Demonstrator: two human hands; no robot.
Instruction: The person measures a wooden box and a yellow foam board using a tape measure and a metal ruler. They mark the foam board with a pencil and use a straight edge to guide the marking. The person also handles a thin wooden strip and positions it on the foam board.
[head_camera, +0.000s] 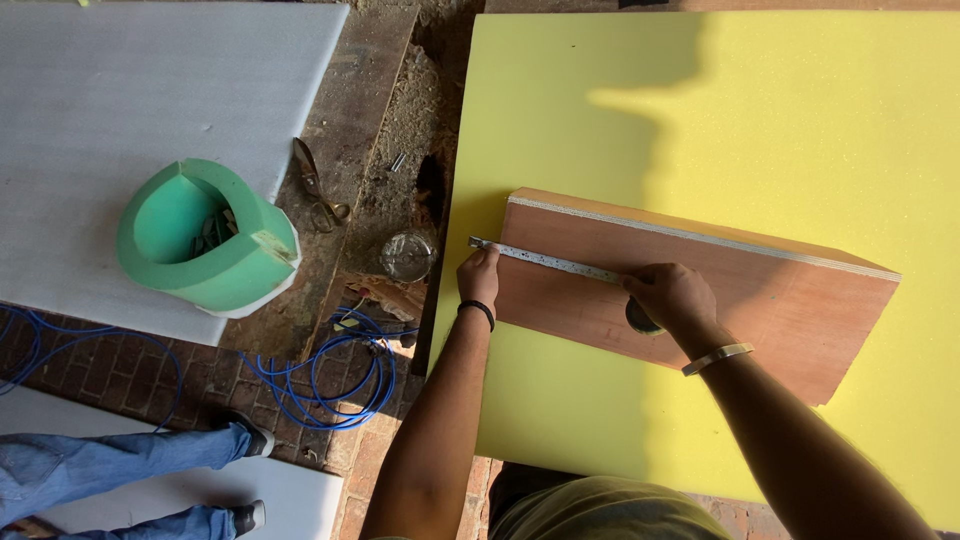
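The head view looks straight down on a yellow foam sheet (560, 400) with a brown plywood board (760, 290) lying flat on it, a little slanted. Across the board's top face runs a steel tape (545, 260), pulled out along the board's length near its far edge.

The left hand (479, 278) sits at the board's left end. Its fingers are closed and pinch the free end of the tape against that edge, so the tape begins exactly at the corner. A dark band is around this wrist. The right hand (672, 297) rests on the board further along. Its grip is closed around the dark round tape case (641, 318), which shows only partly under the palm, and it presses the case down, so the tape lies flat and tight between both hands. A metal bangle (717, 357) is on the right wrist.

Left of the yellow sheet, the brick floor (215, 372) carries a coil of blue cable (335, 385), a glass jar (408, 255) and scissors (315, 185). A green foam piece (205, 240), curved like a horseshoe, stands on a white sheet (150, 90), well apart from the hands. At the lower left, another person's legs in jeans (110, 460) and dark shoes are visible.
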